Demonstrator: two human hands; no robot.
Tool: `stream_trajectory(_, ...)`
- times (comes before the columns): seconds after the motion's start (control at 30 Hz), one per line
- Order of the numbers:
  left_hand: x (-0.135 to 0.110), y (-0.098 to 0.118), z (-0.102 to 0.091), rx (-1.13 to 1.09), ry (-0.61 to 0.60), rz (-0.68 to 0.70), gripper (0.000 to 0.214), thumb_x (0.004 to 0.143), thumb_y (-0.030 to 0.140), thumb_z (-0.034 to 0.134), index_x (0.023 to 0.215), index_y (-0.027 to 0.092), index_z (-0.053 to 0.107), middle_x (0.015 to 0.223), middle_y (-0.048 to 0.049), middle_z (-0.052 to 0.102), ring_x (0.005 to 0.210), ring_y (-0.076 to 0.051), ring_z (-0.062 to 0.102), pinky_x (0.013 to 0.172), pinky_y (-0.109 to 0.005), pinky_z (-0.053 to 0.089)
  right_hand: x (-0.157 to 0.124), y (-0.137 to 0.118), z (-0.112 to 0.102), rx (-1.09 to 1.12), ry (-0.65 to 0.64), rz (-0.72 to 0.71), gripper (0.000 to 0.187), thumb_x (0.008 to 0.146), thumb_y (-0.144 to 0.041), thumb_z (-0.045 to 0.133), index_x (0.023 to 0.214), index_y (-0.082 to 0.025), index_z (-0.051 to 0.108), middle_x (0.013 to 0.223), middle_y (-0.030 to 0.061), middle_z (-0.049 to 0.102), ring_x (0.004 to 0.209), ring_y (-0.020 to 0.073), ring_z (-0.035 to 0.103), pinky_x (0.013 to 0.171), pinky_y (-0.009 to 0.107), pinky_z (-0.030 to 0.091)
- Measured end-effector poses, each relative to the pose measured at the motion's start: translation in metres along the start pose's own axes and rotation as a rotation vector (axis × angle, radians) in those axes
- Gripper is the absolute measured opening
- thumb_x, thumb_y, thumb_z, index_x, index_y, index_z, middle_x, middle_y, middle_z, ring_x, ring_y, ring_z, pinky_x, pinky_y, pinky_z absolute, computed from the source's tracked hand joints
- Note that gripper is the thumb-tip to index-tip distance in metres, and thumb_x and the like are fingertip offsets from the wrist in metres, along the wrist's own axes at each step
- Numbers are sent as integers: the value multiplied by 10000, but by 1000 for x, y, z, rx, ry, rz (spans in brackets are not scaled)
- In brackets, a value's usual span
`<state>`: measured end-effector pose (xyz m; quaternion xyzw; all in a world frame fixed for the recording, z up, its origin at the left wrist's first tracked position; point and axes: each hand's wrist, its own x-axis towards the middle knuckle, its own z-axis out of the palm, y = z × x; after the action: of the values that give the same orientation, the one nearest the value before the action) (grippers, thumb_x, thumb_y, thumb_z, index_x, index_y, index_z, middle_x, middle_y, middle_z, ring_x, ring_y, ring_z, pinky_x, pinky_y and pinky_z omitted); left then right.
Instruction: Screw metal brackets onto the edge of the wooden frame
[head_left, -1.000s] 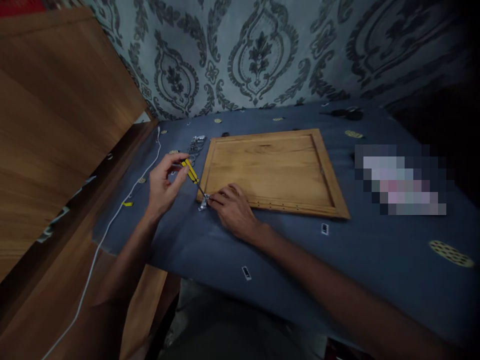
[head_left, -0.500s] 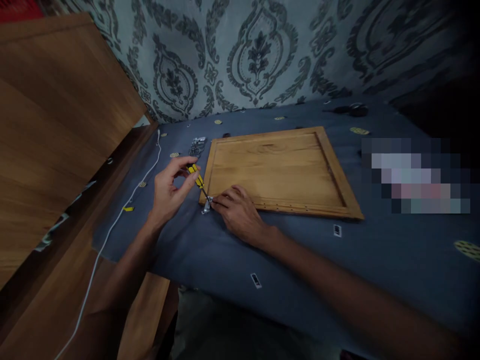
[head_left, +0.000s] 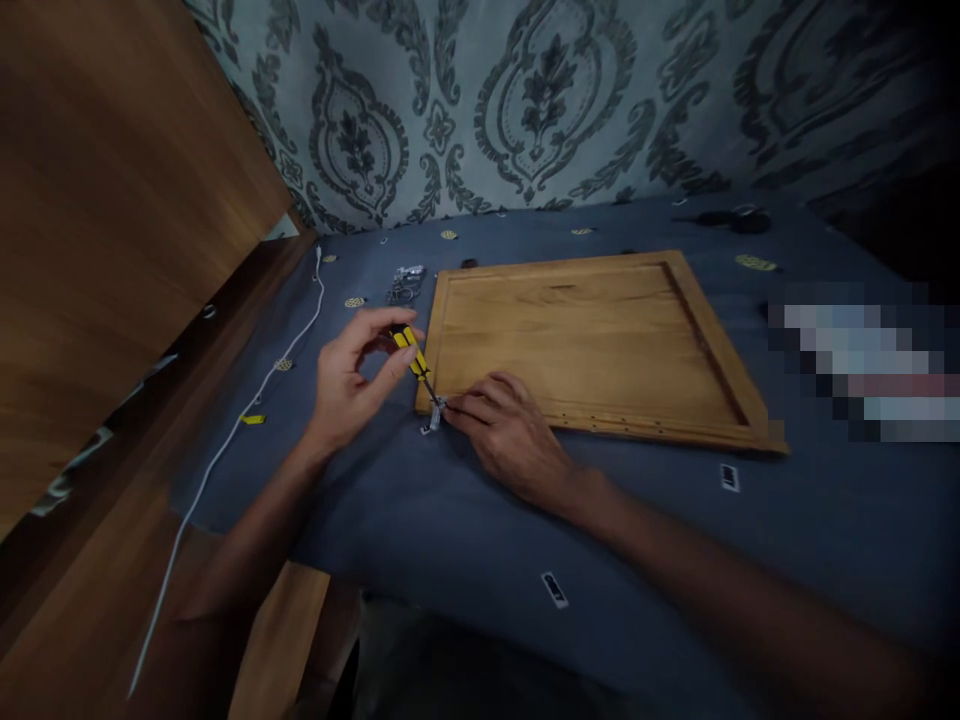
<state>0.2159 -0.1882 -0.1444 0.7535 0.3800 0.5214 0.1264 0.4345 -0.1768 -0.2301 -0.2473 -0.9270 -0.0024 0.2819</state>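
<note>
My left hand point(head_left: 356, 380) is closed around the yellow-and-black handle of a screwdriver point(head_left: 414, 358), thumb and fingers pinching it. The screwdriver slants down, its tip on a small metal hinge point(head_left: 436, 410) at the near left corner of a framed wooden panel point(head_left: 570, 340). Fingers together, my right hand point(head_left: 514, 430) rests on the panel's near edge, its fingertips closed at the hinge beside the screwdriver tip. Those fingertips partly hide the hinge. Several small dark holes show along the panel's near edge.
Small metal hardware point(head_left: 406, 284) lies beyond my left hand. A white cable point(head_left: 217, 460) runs down the left side, beside a large wooden board point(head_left: 112, 200). A dark tool-like object point(head_left: 727, 219) lies at the back right. Blue patterned cloth point(head_left: 450, 560) lies under the panel.
The view has shifted, so the panel and both hands appear a little further right. Both hands keep their places at the hinge, and the screwdriver stays in my left hand.
</note>
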Motion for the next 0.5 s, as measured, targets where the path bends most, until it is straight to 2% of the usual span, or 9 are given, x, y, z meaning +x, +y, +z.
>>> stream_trajectory(0.23,-1,3,6,122,81,88,238,898,266,776,1124,236,707,985,-18,675,841,-114,641,694,-194,571,0,-3,-2,8,-14,13,323,954,-75,561,1175,-217,750,1142,66,769,1056,250,585,1096,498,371)
stream_trajectory(0.4,6,7,-1,92,-77,56,267,956,245,692,1222,260,702,1025,-44,703,919,-159,657,797,-282,574,1,-3,-1,24,-66,21,333,964,-89,556,1203,-230,740,1160,66,768,1086,254,581,1118,523,350)
stream_trajectory(0.5,7,5,2,77,-80,54,278,982,249,648,1258,252,682,1016,-48,698,930,-162,658,828,-288,559,2,-2,-2,10,-77,23,323,979,-101,546,1209,-226,736,1171,64,766,1082,254,574,1122,523,339)
